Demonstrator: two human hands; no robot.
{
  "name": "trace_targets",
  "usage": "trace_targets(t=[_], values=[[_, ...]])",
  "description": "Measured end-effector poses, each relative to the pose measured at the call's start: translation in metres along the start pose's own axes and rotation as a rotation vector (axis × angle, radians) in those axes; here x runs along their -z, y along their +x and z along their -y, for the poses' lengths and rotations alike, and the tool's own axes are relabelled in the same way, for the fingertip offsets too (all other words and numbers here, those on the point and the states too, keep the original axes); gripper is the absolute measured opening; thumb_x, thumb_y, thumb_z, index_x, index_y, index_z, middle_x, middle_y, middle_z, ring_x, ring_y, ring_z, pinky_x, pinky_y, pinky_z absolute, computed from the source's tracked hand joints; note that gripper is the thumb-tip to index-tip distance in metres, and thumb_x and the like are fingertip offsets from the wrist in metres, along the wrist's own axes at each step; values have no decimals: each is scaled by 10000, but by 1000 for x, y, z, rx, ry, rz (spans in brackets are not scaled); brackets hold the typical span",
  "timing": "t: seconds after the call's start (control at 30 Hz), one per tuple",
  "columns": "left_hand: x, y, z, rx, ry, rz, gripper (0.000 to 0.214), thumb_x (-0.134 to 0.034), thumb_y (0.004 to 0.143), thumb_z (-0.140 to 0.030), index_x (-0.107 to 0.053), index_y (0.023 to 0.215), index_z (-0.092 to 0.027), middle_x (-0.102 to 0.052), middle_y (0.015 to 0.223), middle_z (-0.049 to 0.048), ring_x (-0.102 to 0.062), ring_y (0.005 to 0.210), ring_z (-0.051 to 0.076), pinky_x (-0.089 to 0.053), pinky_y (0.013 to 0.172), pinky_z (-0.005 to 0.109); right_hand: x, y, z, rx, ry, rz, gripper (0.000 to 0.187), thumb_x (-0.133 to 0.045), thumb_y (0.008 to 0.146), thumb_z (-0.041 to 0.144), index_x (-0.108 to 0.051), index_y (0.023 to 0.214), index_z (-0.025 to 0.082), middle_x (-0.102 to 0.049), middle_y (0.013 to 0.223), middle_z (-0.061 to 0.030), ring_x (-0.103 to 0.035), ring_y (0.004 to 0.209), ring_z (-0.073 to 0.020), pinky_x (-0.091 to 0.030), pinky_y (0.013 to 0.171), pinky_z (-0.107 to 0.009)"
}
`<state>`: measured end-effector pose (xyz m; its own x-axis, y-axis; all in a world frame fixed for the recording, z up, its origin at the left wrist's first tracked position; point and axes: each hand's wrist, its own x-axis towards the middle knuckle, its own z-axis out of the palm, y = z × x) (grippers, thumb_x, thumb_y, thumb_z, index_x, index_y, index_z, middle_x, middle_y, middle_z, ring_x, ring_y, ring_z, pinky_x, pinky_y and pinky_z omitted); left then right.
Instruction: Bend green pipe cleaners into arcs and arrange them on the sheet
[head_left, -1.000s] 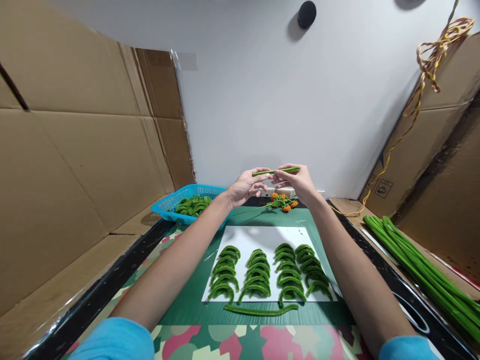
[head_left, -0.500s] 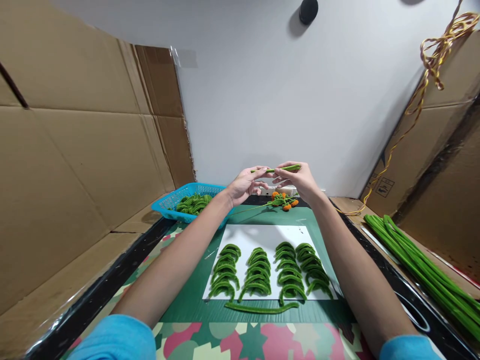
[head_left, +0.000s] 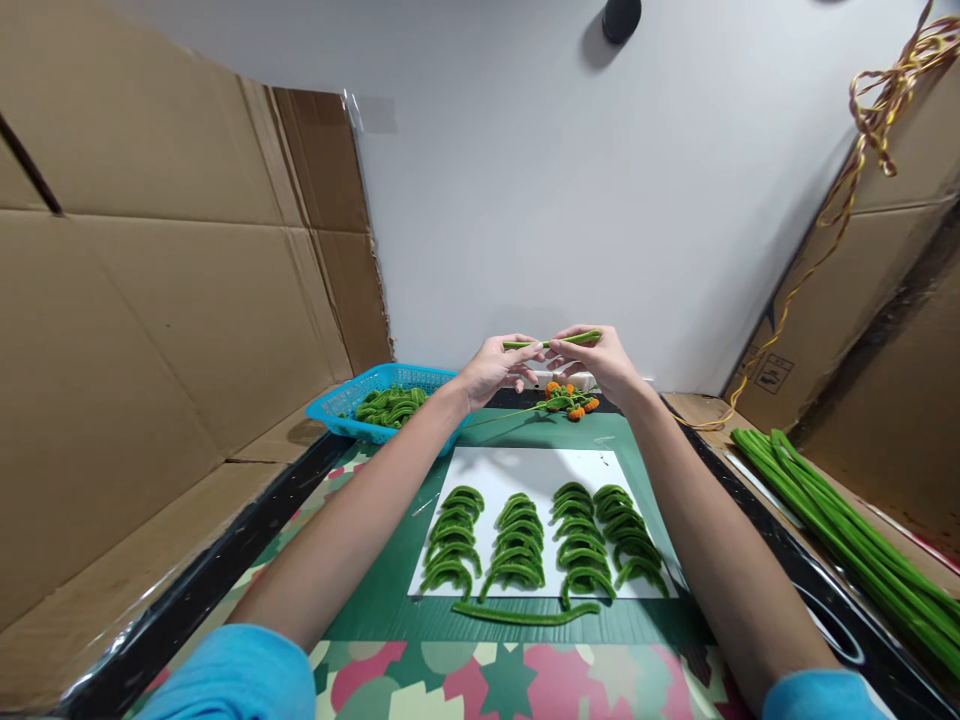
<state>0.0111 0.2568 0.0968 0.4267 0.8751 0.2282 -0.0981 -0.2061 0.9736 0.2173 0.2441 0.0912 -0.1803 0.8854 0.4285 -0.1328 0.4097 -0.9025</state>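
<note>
Both my hands are raised above the far end of the table and pinch a short green pipe cleaner [head_left: 551, 342] between them. My left hand [head_left: 491, 370] grips its left end with thumb and fingers. My right hand [head_left: 600, 362] grips its right part, fingers curled. Below, on a white sheet [head_left: 536, 470], lie several rows of bent green pipe-cleaner arcs [head_left: 517, 545]. One longer green piece [head_left: 525, 612] lies across the sheet's near edge.
A blue basket [head_left: 352, 400] with green bent pieces stands at the back left. An orange-and-green flower sprig [head_left: 568, 402] lies behind the sheet. Long green stems [head_left: 840, 535] lie at the right. Cardboard walls stand left and right; a cord [head_left: 870, 130] hangs at the right.
The hands stay nearly in place with the pipe cleaner held between them; the view has shifted slightly.
</note>
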Motion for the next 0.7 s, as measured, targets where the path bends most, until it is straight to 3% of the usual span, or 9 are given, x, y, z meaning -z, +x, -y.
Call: trace_targets(t=[0.23, 0.47, 0.7], values=[[-1, 0, -3, -30, 24, -33, 229, -807, 910, -310, -685, 948, -121, -723, 944, 80, -686, 571, 103, -453, 400, 180, 0, 1, 0, -11, -19, -11, 485, -992, 592, 492, -766, 865, 161, -803, 775, -91, -757, 667, -202, -617, 558, -286], [5, 3, -3, -30, -41, -19, 300, -847, 877, -360, -678, 943, -120, -720, 908, 71, -674, 573, 98, -440, 400, 183, 2, -3, 5, 123, -113, 73, 433, -941, 700, 443, -780, 1025, 206, -826, 963, -82, -785, 751, -220, -646, 592, -321], [5, 3, -1, 9, -54, -24, 234, -799, 922, -322, -675, 921, -124, -703, 891, 66, -671, 563, 97, -429, 398, 199, 5, 2, -3, 227, -253, -30, 398, -900, 741, 516, -809, 928, 176, -786, 820, -76, -777, 684, -226, -622, 537, -326]])
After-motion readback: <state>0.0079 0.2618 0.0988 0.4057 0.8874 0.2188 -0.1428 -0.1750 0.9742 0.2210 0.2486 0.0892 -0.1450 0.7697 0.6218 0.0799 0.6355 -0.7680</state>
